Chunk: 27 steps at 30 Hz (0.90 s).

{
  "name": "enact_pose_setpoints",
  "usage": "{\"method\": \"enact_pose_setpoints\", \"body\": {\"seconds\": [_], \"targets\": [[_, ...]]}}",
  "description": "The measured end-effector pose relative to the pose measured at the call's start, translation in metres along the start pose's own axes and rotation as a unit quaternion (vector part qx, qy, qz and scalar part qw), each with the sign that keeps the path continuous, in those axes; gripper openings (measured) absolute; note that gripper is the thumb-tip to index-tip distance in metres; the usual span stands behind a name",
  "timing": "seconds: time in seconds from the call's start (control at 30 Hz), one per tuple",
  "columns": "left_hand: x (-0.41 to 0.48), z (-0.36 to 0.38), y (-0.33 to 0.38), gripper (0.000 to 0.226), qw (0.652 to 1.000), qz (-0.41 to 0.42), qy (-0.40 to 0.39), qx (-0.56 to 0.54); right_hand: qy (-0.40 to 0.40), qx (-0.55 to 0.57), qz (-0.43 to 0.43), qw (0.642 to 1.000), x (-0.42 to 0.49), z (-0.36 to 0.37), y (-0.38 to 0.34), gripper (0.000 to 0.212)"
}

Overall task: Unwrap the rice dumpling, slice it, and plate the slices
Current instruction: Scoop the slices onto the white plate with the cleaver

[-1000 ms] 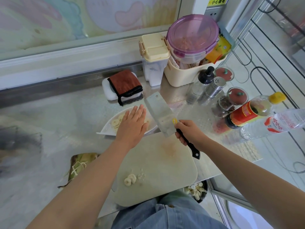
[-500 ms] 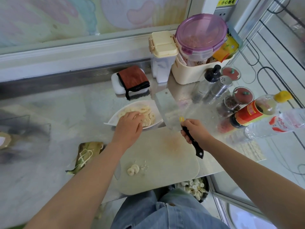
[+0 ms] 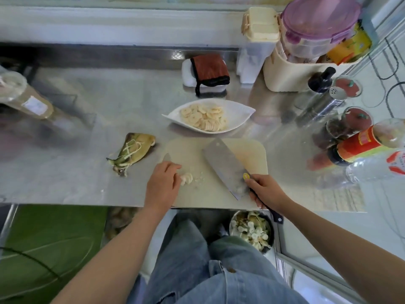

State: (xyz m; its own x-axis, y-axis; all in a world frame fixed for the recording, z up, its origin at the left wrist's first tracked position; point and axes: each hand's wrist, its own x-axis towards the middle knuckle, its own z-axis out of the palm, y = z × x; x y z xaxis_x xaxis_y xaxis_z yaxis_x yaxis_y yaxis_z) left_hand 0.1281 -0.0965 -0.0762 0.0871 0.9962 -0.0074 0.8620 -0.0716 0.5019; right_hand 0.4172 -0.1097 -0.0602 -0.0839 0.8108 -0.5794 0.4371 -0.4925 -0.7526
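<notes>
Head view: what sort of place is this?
Most likely a kitchen prep area: a steel counter, a cutting board with a cleaver over it, and a sauce bottle and spice jars to the right.

Left hand (image 3: 163,183) seemingly touches slices (image 3: 186,178) on board (image 3: 190,150); right hand (image 3: 266,190) grips cleaver (image 3: 223,163)

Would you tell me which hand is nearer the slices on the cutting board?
Left. The left hand sits beside the slices; the right hand grips the cleaver, farther right.

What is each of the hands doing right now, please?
Left hand: curled beside the slices; grip cannot be told.
Right hand: closed on the knife.
</notes>
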Motion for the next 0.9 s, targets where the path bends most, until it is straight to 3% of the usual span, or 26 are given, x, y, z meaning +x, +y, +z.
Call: {"method": "enact_pose_setpoints", "body": {"seconds": [0.3, 0.63, 0.8, 0.9], "targets": [[-0.035, 0.009, 0.004, 0.036, 0.997, -0.081, -0.017, 0.000, -0.013, -0.063, -0.032, 0.997, -0.005, 0.035, 0.005, 0.039], [-0.018, 0.015, 0.011, 0.021, 0.990, -0.131, 0.009, -0.042, -0.038, -0.108, -0.053, 0.992, 0.004, 0.064, -0.009, 0.041], [-0.015, 0.015, 0.015, 0.026, 0.990, -0.135, 0.020, -0.039, -0.062, -0.081, -0.026, 0.994, 0.008, 0.062, -0.011, 0.041], [-0.013, 0.012, 0.017, 0.029, 0.992, -0.124, 0.025, -0.027, -0.095, -0.009, 0.000, 0.995, 0.009, 0.057, -0.012, 0.037]]}}
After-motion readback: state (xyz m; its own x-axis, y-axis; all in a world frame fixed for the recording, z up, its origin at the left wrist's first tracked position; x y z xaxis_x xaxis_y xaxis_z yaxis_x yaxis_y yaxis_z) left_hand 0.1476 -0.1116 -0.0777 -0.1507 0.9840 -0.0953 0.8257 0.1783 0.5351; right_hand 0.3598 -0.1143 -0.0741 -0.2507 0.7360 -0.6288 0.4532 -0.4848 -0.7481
